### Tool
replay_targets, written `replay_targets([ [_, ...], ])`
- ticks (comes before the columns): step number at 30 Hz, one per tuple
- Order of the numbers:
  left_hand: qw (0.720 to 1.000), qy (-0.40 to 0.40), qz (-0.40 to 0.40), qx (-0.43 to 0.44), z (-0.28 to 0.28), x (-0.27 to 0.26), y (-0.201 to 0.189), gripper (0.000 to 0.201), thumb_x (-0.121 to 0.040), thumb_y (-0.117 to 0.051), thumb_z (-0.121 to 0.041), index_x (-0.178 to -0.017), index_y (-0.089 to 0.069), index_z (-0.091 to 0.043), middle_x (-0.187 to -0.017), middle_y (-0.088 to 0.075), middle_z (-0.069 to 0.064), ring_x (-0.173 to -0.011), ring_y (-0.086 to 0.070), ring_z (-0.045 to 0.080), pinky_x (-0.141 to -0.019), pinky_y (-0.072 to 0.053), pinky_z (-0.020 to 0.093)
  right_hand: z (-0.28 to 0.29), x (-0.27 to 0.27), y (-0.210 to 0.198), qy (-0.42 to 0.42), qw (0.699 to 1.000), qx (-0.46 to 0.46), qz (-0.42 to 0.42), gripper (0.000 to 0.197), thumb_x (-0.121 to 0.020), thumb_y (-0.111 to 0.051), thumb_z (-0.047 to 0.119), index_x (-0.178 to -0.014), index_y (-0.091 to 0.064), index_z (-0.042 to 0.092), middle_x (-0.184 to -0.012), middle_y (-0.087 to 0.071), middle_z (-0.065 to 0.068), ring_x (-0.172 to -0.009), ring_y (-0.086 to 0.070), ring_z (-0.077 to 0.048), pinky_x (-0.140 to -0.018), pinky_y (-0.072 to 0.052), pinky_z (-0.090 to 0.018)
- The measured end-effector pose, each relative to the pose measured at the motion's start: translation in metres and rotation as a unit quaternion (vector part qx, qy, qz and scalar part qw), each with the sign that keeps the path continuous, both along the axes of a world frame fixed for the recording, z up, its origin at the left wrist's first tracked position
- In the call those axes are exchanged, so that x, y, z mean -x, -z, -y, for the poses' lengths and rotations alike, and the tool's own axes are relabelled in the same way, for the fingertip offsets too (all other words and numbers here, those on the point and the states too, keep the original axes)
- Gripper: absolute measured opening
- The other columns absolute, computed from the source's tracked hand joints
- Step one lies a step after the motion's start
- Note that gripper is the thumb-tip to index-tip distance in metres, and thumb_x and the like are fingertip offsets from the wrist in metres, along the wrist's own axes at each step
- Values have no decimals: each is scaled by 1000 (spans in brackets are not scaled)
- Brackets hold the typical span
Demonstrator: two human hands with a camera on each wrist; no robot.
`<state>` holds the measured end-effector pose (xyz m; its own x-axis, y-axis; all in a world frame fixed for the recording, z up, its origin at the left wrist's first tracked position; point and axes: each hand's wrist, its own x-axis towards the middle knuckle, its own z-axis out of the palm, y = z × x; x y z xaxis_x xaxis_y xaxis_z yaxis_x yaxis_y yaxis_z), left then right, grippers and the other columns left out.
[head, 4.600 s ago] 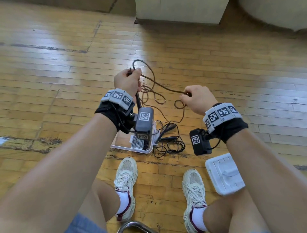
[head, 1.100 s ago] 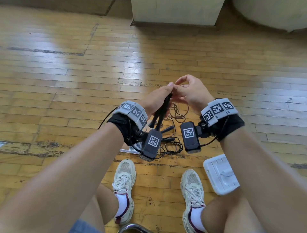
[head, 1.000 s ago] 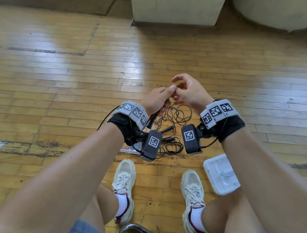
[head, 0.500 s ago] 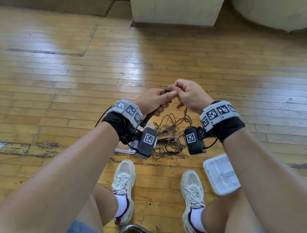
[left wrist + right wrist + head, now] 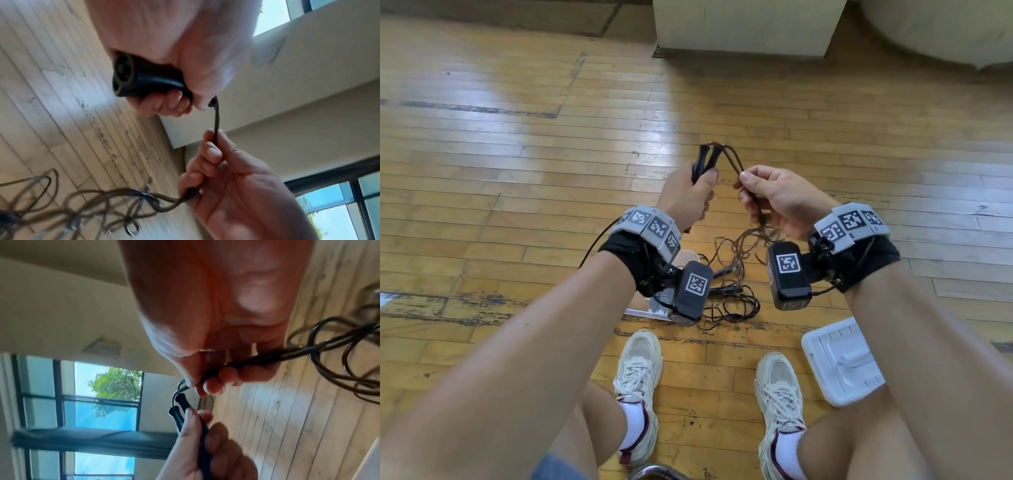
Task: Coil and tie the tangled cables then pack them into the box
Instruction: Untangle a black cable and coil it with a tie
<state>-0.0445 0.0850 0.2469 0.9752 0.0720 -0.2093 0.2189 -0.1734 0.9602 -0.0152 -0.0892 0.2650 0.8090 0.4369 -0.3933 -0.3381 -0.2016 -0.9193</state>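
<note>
My left hand (image 5: 693, 195) grips the black plug ends (image 5: 704, 161) of a dark brown cable; the round connector (image 5: 139, 78) sticks out of its fist in the left wrist view. My right hand (image 5: 770, 197) pinches the doubled cable strands (image 5: 736, 162) just beside it, thumb on top, and the rest of the cable (image 5: 743, 243) hangs down from its palm in loose loops. In the right wrist view the strands (image 5: 267, 360) pass under the curled fingers. More tangled black cables (image 5: 732, 301) lie on the floor below my wrists. The white box (image 5: 640, 311) is mostly hidden behind my left wrist.
A white box lid (image 5: 840, 361) lies on the wooden floor by my right knee. My two shoes (image 5: 640, 373) stand just in front of the cable pile. A pale cabinet base (image 5: 743, 27) stands at the far edge.
Both hands have risen and drawn slightly apart. The left now holds the plug ends upright, and the right has slid along the cable, lifting the loops off the floor.
</note>
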Motion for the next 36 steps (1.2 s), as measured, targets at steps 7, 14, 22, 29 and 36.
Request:
replay_targets([
  [7, 977, -143, 5, 161, 10, -9, -6, 30, -107, -40, -17, -78, -48, -13, -61, -46, 3, -53, -41, 16, -53, -35, 30, -18, 10, 2, -41, 999, -8, 2, 27, -107, -42, 25, -92, -60, 11, -61, -49, 2, -50, -37, -9, -50, -30, -22],
  [14, 931, -220, -35, 289, 16, -11, -11, 19, -104, -47, -24, -89, -50, -12, -70, -49, 1, -64, -50, 16, -67, -47, 35, -40, 17, 7, -47, 976, 165, 136, 28, -109, -32, 33, -99, -53, 17, -87, -53, 3, -71, -46, -10, -65, -38, -26],
  [22, 929, -211, -44, 300, 20, -8, -5, 25, -105, -43, -32, -108, -50, -9, -82, -54, 7, -69, -54, 22, -62, -46, 35, -43, 27, 1, -101, 969, 132, 181, 9, -107, -45, 24, -114, -47, 20, -87, -58, 5, -67, -55, 0, -56, -41, -9],
  [29, 937, -171, -26, 302, 23, -5, -7, 18, -105, -45, -28, -95, -52, -15, -81, -50, 4, -80, -50, 24, -81, -48, 44, -32, 24, 2, -47, 997, 33, 51, 9, -103, -52, 16, -96, -57, 19, -65, -65, 5, -44, -36, -6, -45, -29, -21],
  [36, 972, -133, -61, 186, 10, -5, -11, 23, -102, -53, -21, -117, -55, -4, -109, -68, 14, -94, -67, 22, -75, -58, 33, -16, 15, 5, -49, 996, 68, 43, 17, -106, -46, 21, -107, -62, 13, -71, -62, -1, -49, -39, -8, -46, -30, -19],
])
